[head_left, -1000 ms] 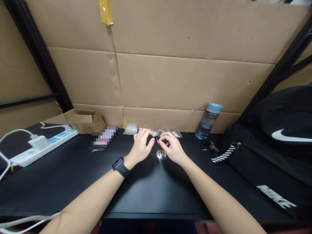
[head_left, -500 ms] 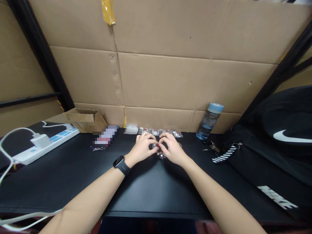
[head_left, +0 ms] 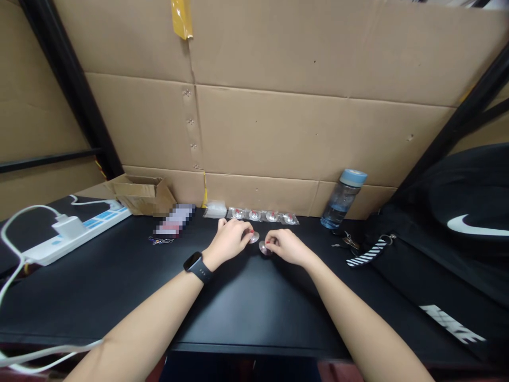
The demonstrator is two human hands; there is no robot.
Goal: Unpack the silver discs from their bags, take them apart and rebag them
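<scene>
Over the middle of the black desk, my left hand (head_left: pixel 233 237) pinches a clear suction cup (head_left: pixel 255 238) by its small red part. Just to the right, my right hand (head_left: pixel 288 245) has its thumb and fingertips closed on another clear suction cup (head_left: pixel 263 248). The two cups are apart, with a narrow gap of desk between them. Behind my hands lies a row of similar clear cups with red parts in plastic wrappers (head_left: pixel 271 216). A dark smartwatch (head_left: pixel 196 265) is on my left wrist.
Small clear plastic bags (head_left: pixel 216 209) lie left of the row. Farther left are an open cardboard box (head_left: pixel 147 197) and a white power strip (head_left: pixel 75 237) with cables. To the right stand a water bottle (head_left: pixel 342 199), keys (head_left: pixel 350 241) and a black bag (head_left: pixel 433 254). Cardboard (head_left: pixel 270 127) walls the back.
My hands were close together at the cups and have moved apart, each now with its own cup. The right hand has come slightly right and nearer to me.
</scene>
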